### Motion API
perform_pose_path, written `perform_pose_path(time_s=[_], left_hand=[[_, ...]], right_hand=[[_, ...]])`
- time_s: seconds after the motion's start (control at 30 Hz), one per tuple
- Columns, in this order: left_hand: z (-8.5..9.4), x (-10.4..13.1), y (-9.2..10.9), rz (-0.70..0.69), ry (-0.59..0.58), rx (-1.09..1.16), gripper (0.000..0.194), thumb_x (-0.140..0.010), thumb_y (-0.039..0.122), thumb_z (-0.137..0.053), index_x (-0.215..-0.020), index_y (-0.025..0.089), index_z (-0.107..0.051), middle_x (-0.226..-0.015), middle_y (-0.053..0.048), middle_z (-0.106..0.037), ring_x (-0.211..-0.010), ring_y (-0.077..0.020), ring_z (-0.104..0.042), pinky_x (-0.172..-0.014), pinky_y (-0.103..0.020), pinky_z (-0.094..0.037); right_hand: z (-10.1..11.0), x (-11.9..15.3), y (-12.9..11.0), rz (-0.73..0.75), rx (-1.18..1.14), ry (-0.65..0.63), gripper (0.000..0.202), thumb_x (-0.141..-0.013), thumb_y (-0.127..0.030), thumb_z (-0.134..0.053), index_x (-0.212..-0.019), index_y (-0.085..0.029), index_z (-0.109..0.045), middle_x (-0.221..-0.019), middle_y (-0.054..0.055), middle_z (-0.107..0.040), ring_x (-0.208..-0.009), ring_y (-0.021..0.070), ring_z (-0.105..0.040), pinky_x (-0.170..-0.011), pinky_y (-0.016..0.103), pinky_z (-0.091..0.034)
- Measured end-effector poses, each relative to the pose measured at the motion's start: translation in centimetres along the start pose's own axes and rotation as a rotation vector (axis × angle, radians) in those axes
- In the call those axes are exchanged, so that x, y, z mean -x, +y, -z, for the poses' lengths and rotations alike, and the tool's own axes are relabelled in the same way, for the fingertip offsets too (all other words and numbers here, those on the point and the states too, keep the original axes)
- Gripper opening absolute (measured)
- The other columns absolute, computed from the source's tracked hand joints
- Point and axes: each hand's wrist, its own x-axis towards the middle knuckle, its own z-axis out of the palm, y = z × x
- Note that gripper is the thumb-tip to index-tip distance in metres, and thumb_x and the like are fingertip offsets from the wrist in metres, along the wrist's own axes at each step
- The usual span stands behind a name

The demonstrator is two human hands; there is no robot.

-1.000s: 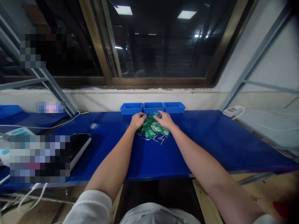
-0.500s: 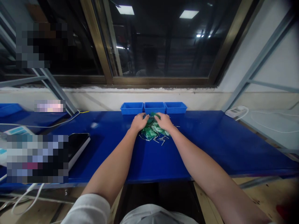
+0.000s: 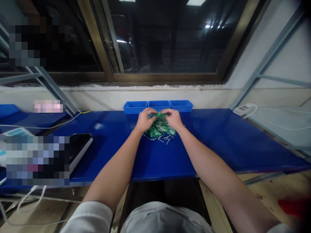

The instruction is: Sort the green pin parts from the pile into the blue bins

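A pile of flat green pieces (image 3: pixel 157 129) that look like small circuit boards lies on the blue table, with several loose metal screws or nails (image 3: pixel 167 139) along its near edge. My left hand (image 3: pixel 146 120) curls in from the left over the back of the pile. Opposite it, my right hand (image 3: pixel 174 119) bends inward too. Between the fingertips of both hands is a green piece (image 3: pixel 159 114), raised at the pile's far side. Its exact shape is partly hidden by the fingers.
Three blue bins (image 3: pixel 159 104) stand in a row behind the pile, against the wall. At the left lie a dark-topped device (image 3: pixel 81 142) and a white cable (image 3: pixel 43 127). A white power strip (image 3: pixel 243 109) sits at the right rear, beside a metal frame post (image 3: pixel 252 74).
Both hands have lifted slightly off the pile, and a green piece now shows between their fingertips. The camera view has tilted a little downward.
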Motion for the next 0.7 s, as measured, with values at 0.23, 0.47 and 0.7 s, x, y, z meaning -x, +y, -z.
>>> perform_pose_path(time_s=[0.23,0.47,0.7], left_hand=[[-0.15,0.08,0.24,0.006,0.004,0.013,0.018,-0.073,0.03,-0.059,-0.083,0.018,-0.067,-0.108,-0.006,-0.063,-0.101,-0.0206,-0.057,-0.093,-0.036,-0.043],[-0.88,0.38,0.1,0.164,0.016,0.211,0.044,-0.078,0.035,-0.054,-0.119,0.018,-0.048,-0.075,-0.002,-0.064,-0.066,-0.0152,-0.06,-0.068,-0.03,-0.048],[-0.3,0.53,0.96,0.081,0.055,0.126,0.04,-0.078,0.028,-0.052,-0.118,0.021,-0.046,-0.061,0.005,-0.054,-0.053,-0.0107,-0.051,-0.057,-0.023,-0.043]], right_hand=[[0.05,0.22,-0.7,0.001,-0.015,0.018,0.018,-0.07,-0.025,-0.055,-0.081,-0.016,-0.067,-0.097,0.006,-0.067,-0.093,0.0196,-0.061,-0.082,0.033,-0.047],[-0.33,0.43,-0.77,-0.129,-0.153,-0.031,0.059,-0.065,-0.038,-0.065,-0.117,-0.02,-0.044,-0.07,-0.001,-0.062,-0.058,0.016,-0.059,-0.055,0.029,-0.047],[-0.71,0.45,-0.92,-0.082,-0.138,-0.019,0.035,-0.066,-0.04,-0.063,-0.092,-0.022,-0.047,-0.063,-0.003,-0.055,-0.055,0.0137,-0.054,-0.053,0.025,-0.042]])
